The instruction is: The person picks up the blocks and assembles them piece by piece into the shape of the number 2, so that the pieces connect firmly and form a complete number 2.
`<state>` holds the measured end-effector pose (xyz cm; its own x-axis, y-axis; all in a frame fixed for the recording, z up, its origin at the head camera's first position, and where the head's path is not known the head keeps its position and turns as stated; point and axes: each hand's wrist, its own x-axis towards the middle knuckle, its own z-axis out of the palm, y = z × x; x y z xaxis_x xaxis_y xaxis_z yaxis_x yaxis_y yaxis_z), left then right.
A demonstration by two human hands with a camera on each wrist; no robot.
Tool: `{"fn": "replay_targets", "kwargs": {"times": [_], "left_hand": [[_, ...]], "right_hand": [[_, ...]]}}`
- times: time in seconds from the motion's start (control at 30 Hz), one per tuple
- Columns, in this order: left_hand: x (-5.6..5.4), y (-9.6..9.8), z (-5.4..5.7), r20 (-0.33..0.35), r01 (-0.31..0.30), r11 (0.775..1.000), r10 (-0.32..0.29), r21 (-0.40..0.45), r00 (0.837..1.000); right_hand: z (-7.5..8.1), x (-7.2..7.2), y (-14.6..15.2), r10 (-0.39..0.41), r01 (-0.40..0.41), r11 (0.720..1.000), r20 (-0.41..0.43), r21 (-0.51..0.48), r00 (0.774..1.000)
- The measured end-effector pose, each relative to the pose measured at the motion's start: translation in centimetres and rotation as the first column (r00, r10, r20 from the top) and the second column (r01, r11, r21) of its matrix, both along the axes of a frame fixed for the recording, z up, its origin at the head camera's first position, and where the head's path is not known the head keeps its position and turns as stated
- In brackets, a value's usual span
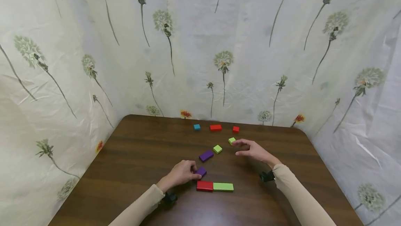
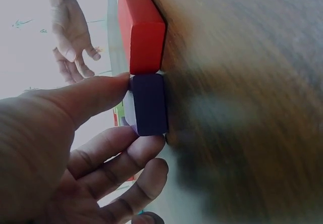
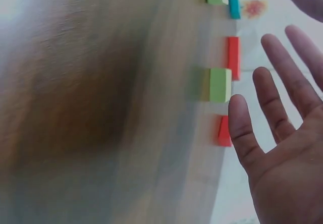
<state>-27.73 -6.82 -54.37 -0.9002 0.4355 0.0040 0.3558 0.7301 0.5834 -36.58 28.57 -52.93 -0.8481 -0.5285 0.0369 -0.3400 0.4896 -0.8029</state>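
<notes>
With thumb and fingers my left hand (image 1: 181, 173) pinches a purple block (image 1: 201, 172) at table level. In the left wrist view the purple block (image 2: 150, 105) stands end to end with a red block (image 2: 146, 40). That longer red block (image 1: 204, 186) meets a long green block (image 1: 223, 187) in a row. My right hand (image 1: 254, 151) hovers over the table with its fingers spread and nothing in them. Its fingertips are right by a small green block (image 1: 232, 141); the right wrist view shows relaxed fingers (image 3: 275, 103) apart from that green block (image 3: 219, 85).
Another purple block (image 1: 206, 156) and a small green block (image 1: 217, 149) lie mid-table. Along the back edge sit a blue block (image 1: 196, 127), a red oblong block (image 1: 215, 127) and a small red block (image 1: 236, 129). A flowered curtain (image 1: 188, 45) surrounds the brown table (image 1: 141, 146).
</notes>
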Motion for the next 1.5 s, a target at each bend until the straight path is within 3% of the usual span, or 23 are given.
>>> {"fn": "replay_targets", "kwargs": {"times": [0.3,0.6,0.87,1.17,1.5], "left_hand": [[0.2,-0.1,-0.2,0.021,-0.010,1.000,0.009,0.019,1.000],[0.0,-0.1,-0.1,0.009,-0.004,1.000,0.004,0.016,1.000],[-0.1,-0.2,-0.3,0.010,-0.004,0.999,0.003,0.032,1.000],[0.0,-0.2,-0.1,0.033,-0.005,0.999,0.004,0.034,0.999],[0.0,-0.2,-0.1,0.055,-0.011,0.999,0.009,0.034,0.998]], "right_hand": [[0.7,-1.3,-2.1,0.047,-0.042,0.996,-0.062,0.080,0.997],[1.1,-2.5,-4.9,0.097,-0.089,0.990,-0.075,0.107,0.992],[1.5,-2.9,-7.9,0.184,-0.177,0.975,-0.047,0.136,0.982],[0.8,-2.9,-9.9,0.241,-0.228,0.952,-0.039,0.202,0.970],[-0.6,-2.9,-10.5,0.283,-0.227,0.924,-0.153,0.307,0.947]]}}
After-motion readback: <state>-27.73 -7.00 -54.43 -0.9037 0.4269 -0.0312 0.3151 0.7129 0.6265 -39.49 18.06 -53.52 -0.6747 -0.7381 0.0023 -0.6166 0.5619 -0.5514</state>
